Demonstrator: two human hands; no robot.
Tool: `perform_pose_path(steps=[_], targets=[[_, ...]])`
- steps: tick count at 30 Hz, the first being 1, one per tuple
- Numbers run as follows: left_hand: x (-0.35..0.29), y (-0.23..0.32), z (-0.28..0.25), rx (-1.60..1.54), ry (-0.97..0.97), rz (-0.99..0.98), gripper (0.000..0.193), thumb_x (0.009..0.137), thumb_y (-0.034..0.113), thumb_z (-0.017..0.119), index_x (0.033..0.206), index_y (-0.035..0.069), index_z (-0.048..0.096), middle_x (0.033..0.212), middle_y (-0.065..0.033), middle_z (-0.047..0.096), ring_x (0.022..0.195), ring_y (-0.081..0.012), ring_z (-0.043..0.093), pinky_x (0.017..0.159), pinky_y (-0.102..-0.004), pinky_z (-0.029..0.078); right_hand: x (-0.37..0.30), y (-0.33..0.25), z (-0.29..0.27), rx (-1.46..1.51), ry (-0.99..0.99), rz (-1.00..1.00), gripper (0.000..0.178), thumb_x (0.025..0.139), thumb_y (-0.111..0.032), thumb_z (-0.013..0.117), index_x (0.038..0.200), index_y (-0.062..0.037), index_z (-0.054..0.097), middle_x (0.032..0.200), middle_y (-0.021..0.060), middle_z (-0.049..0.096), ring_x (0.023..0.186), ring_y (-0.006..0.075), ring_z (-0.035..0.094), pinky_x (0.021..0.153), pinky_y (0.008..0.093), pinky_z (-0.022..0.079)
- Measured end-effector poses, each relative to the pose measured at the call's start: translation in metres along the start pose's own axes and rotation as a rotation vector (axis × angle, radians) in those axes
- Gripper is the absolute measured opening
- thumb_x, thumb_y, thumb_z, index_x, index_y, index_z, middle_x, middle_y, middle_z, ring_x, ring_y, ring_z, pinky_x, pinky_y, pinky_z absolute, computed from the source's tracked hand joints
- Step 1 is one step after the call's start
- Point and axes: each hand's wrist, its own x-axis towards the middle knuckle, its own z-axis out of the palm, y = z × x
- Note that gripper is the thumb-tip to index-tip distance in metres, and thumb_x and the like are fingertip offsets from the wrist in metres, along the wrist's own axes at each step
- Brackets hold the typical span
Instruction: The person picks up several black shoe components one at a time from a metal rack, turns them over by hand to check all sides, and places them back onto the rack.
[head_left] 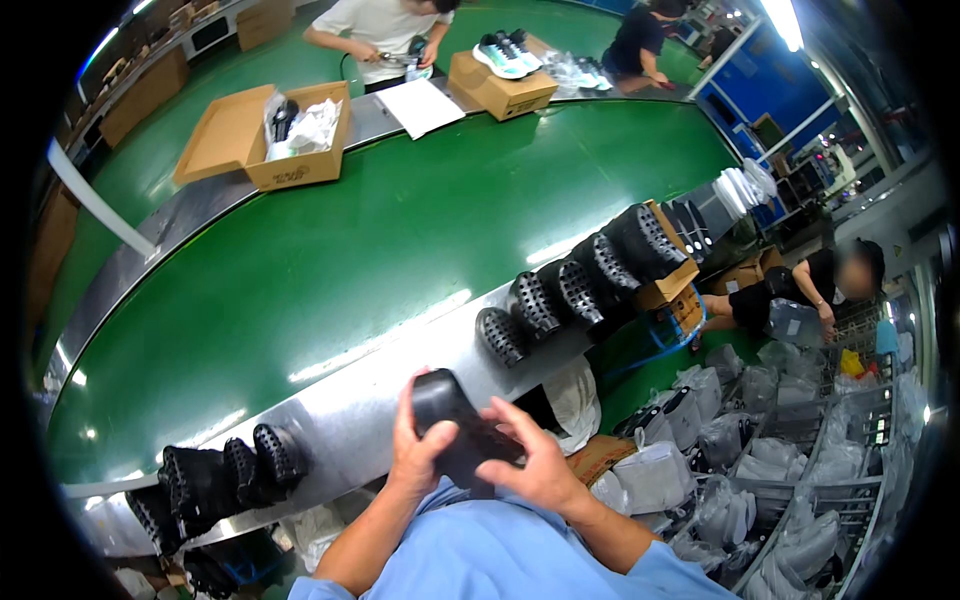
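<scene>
A dark, smooth, elongated black shoe (455,415) with a rounded upper end is held in front of my body, slightly blurred. My left hand (415,445) grips its left side, thumb across the near face. On its right side, my right hand (530,460) holds the lower end between the thumb and the bent fingers. Just beyond, black shoes with a knobbly, hole-like pattern (535,303) stand in a row along the metal ledge (370,400). Another group of black shoes (195,485) rests on the ledge at the left.
A green conveyor belt (330,260) runs beyond the ledge. Across it are an open carton (300,165), a white sheet (420,106), and sneakers (506,55) on a box. At right, a rack (800,480) holds bagged items, and a person (800,290) bends beside it.
</scene>
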Motion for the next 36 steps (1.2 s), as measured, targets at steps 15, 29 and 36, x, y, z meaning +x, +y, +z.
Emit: perform_pose_path(steps=[15, 29, 36], targets=[[0.017, -0.023, -0.007, 0.208, -0.215, -0.077, 0.094, 0.090, 0.032, 0.082, 0.163, 0.006, 0.029, 0.141, -0.0194, 0.055, 0.127, -0.0266, 0.058, 0.106, -0.0401, 0.049, 0.008, 0.034, -0.090, 0.767, 0.436, -0.286, 0.081, 0.082, -0.013, 0.077, 0.154, 0.0012, 0.043, 0.144, 0.0122, 0.056, 0.131, 0.0257, 0.058, 0.114, 0.0405, 0.045], [-0.003, -0.021, -0.035, 0.326, -0.008, -0.188, 0.038, 0.100, 0.019, 0.068, 0.130, -0.004, 0.060, 0.103, -0.0132, 0.071, 0.090, -0.0190, 0.070, 0.083, -0.0335, 0.059, 0.131, 0.113, -0.252, -0.363, 0.935, -0.255, 0.085, 0.077, -0.032, 0.089, 0.146, -0.0002, 0.050, 0.141, 0.0245, 0.056, 0.131, 0.0381, 0.055, 0.112, 0.0446, 0.043], [-0.006, -0.023, -0.036, 0.339, -0.018, -0.226, 0.036, 0.101, 0.017, 0.068, 0.128, -0.006, 0.062, 0.104, -0.0145, 0.072, 0.091, -0.0181, 0.069, 0.085, -0.0324, 0.058, 0.137, 0.124, -0.238, -0.504, 1.119, -0.183, 0.090, 0.079, -0.040, 0.088, 0.148, -0.0003, 0.048, 0.145, 0.0252, 0.054, 0.135, 0.0417, 0.049, 0.115, 0.0487, 0.039]])
